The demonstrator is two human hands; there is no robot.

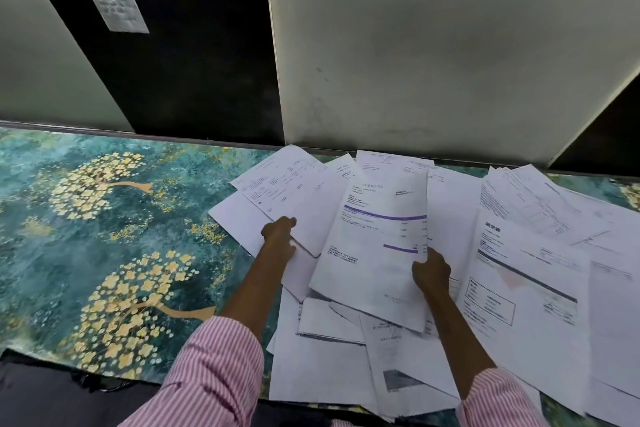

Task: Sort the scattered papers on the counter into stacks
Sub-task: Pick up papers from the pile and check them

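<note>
Many white printed papers (530,291) lie scattered and overlapping across the right half of the counter (104,225). My right hand (431,270) grips the right edge of a sheet with purple bars (377,246), lifted a little above the pile. My left hand (278,236) rests on the left part of the pile, fingers closed on the edge of a blank white sheet (311,218) that overlaps other pages. Both sleeves are pink and white striped.
The counter carries a teal cover with golden tree patterns, bare of paper on its left half. A pale wall panel (433,45) and a dark panel (194,55) with a small taped notice (112,0) stand right behind the counter's back edge.
</note>
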